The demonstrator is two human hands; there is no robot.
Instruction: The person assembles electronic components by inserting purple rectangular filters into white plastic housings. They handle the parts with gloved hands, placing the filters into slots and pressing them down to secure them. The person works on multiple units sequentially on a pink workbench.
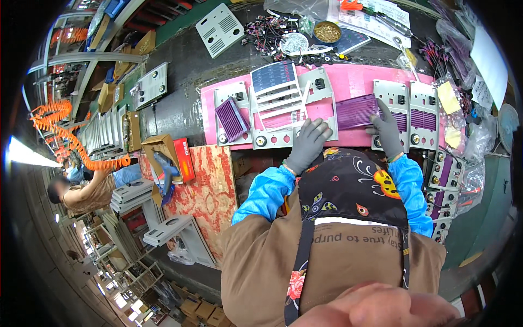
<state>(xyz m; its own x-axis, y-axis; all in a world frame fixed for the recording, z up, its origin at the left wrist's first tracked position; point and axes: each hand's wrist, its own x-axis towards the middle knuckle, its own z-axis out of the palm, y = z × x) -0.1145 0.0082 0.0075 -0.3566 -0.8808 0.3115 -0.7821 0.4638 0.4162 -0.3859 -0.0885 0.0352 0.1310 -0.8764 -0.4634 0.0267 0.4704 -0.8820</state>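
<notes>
Both of my hands wear grey gloves. My right hand (pixel 387 131) is closed on the right end of a purple slotted grille (pixel 354 112), which lies over the pink sheet between the grey panels. My left hand (pixel 309 145) rests with fingers apart at the near edge of a grey panel (pixel 321 95), holding nothing that shows. White slotted strips (pixel 279 103) and a dark printed sheet (pixel 272 76) lie across that panel. Left of them, another purple grille (pixel 232 119) sits tilted on a grey panel (pixel 222 97). Two grey panels (pixel 423 96) with purple grilles stand side by side at the right.
A pink sheet (pixel 351 82) covers the bench. Behind it are a heap of dark wired parts (pixel 267 35), a bowl of small brass parts (pixel 327 32) and a screwdriver (pixel 395 24). An open box (pixel 185 159) stands left. A co-worker (pixel 90 191) is at far left.
</notes>
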